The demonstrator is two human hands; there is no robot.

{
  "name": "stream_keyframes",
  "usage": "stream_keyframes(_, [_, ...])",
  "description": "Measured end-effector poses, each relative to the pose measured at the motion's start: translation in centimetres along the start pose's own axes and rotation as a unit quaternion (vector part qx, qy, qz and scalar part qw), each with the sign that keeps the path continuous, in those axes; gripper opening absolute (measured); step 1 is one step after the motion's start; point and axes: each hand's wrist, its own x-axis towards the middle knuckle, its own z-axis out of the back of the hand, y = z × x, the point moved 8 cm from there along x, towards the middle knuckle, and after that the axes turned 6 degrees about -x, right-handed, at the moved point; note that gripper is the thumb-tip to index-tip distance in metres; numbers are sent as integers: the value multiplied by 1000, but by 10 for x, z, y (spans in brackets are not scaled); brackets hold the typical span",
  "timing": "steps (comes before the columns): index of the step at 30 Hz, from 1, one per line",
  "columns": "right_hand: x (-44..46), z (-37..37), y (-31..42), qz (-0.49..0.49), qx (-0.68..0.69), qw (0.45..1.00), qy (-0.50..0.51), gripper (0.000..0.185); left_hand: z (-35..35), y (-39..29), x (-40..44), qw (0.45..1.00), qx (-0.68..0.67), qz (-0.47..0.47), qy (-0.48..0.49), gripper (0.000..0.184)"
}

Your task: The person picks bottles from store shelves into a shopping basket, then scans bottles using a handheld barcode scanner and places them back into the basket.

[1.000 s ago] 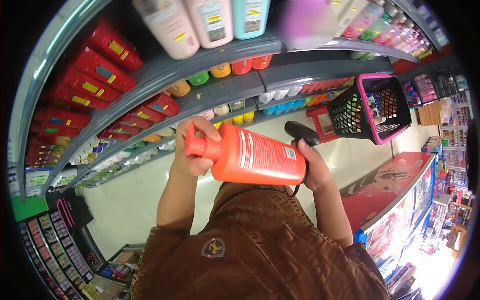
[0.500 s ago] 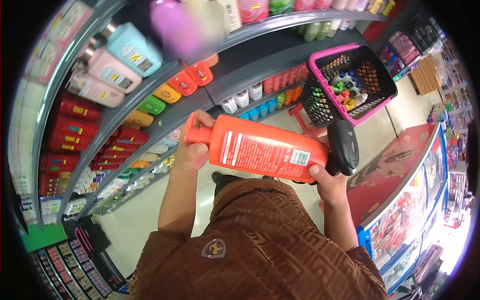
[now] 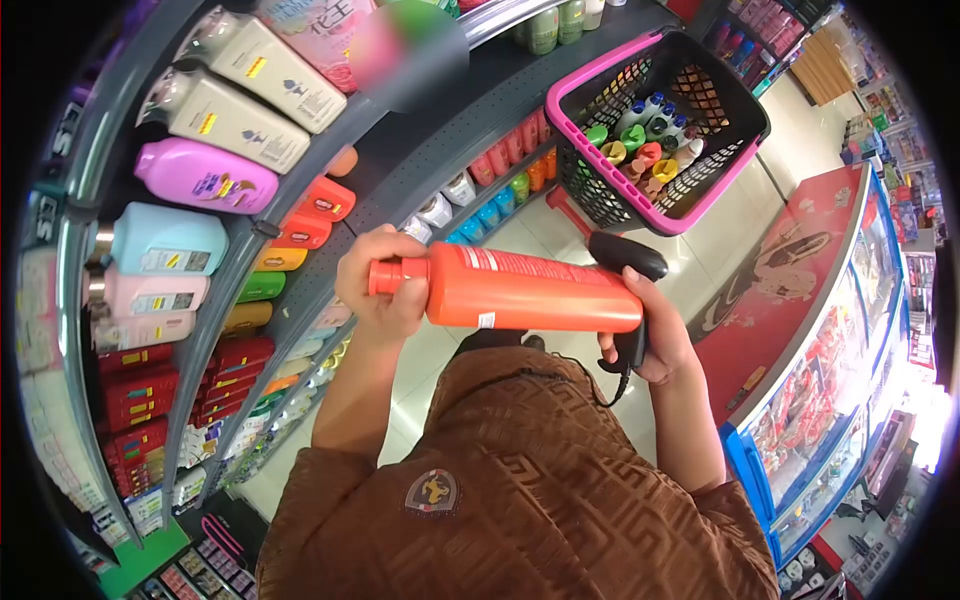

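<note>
A large orange pump bottle (image 3: 530, 290) lies sideways in front of my chest, its pump end pointing left. My left hand (image 3: 378, 280) is closed around the neck and pump head. My right hand (image 3: 655, 330) grips a black handheld barcode scanner (image 3: 628, 255), whose cord hangs below it. The right fingers are at the bottle's base end, where the scanner's handle is partly hidden behind the bottle. White printed text shows along the bottle's upper side, and a sliver of a white label is visible at its lower edge.
A black basket with a pink rim (image 3: 600, 165) stands ahead, holding several bottles. Shelves (image 3: 190, 420) of shampoo bottles and red boxes run along the left. A red-topped display case (image 3: 790, 260) with a blue frame is at the right.
The bottle has rolled in my hands, so its barcode face has turned mostly out of sight. The scanner has tilted and moved left. My view has shifted, bringing more left-hand shelf into sight.
</note>
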Motion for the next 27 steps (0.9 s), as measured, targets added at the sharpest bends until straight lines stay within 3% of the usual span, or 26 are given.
stream_keyframes(1, [6, 3, 5, -1, -6, 1000, -5, 56, 4, 17, 4, 997, -34, 46, -47, 46])
stream_keyframes(3, [13, -4, 35, 105, -59, 992, 44, 64, -2, 40, 21, 997, -2, 71, -27, 43])
stream_keyframes(5, [14, -3, 51, 115, -72, 991, -20, 68, -2, 93, 24, 947, -59, 289, -130, 25])
stream_keyframes(7, [21, 8, 69, 114, -123, 985, -29, 66, -12, 120, 36, 924, -102, 343, -133, 19])
stream_keyframes(10, [36, 21, 96, 111, -121, 982, -93, 59, -42, 153, 39, 858, -162, 481, -79, 26])
stream_keyframes(12, [42, 32, 105, 94, -83, 981, -148, 54, -54, 156, 45, 845, -168, 506, -48, 28])
stream_keyframes(17, [62, 69, 128, 37, -62, 994, -83, 62, -87, 183, 65, 846, -145, 512, 9, 31])
stream_keyframes(25, [79, 145, 218, -44, -92, 993, -55, 54, -177, 197, 56, 824, -164, 538, -63, 34])
stream_keyframes(27, [79, 161, 238, -75, -118, 989, -37, 54, -197, 196, 47, 811, -96, 571, -83, 33])
